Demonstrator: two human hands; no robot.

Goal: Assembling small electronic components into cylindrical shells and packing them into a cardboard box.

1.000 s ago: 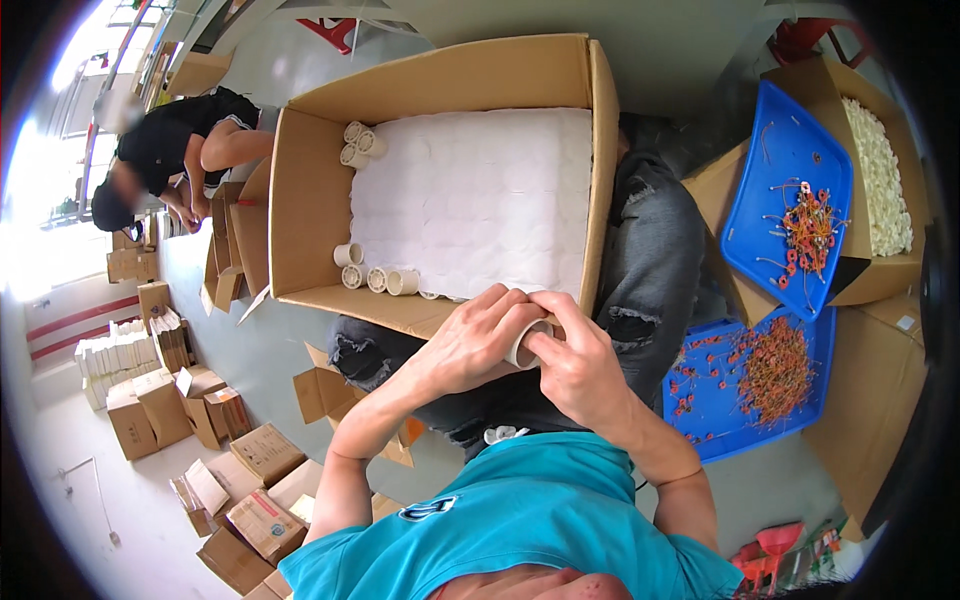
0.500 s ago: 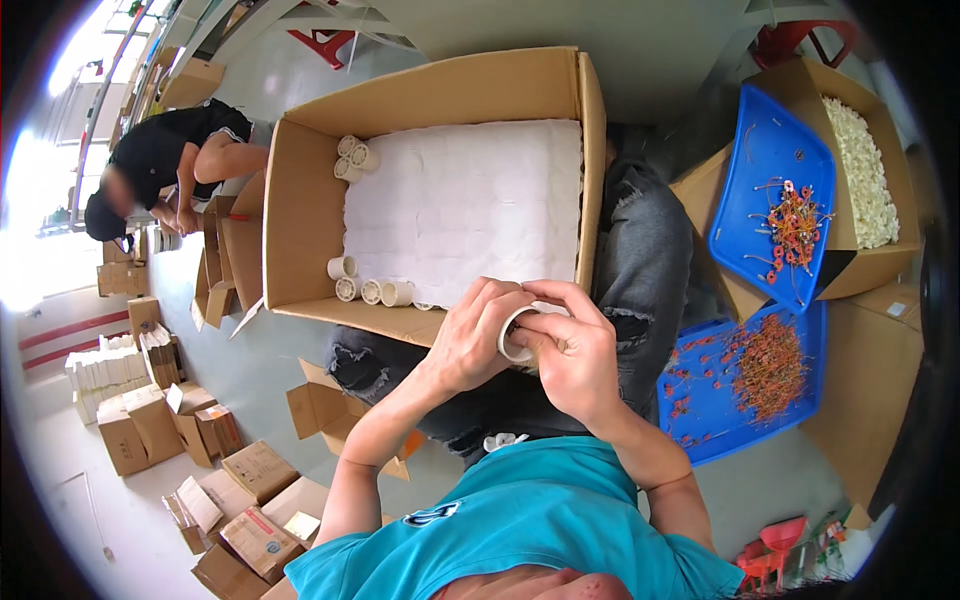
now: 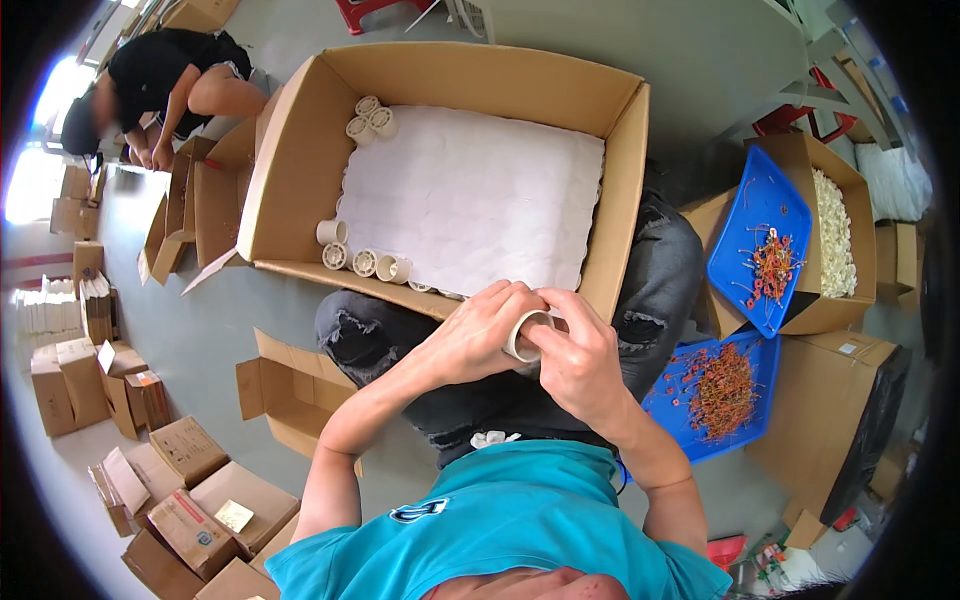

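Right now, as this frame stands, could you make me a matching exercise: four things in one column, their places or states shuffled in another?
Things
1. Hollow white cylinder
2. Wired red-and-orange parts
3. Dark grey jeans
4. White layer

Places or states
A. Ripped at the knees
B. Inside the large open cardboard box
C. In the left hand, right hand at its open end
D. Heaped on the blue trays

Pairs: 1-C, 2-D, 3-A, 4-B

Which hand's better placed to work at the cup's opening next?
Probably the right hand: its digits are already at the opening, while the left hand appears to hold the cup from the outside.
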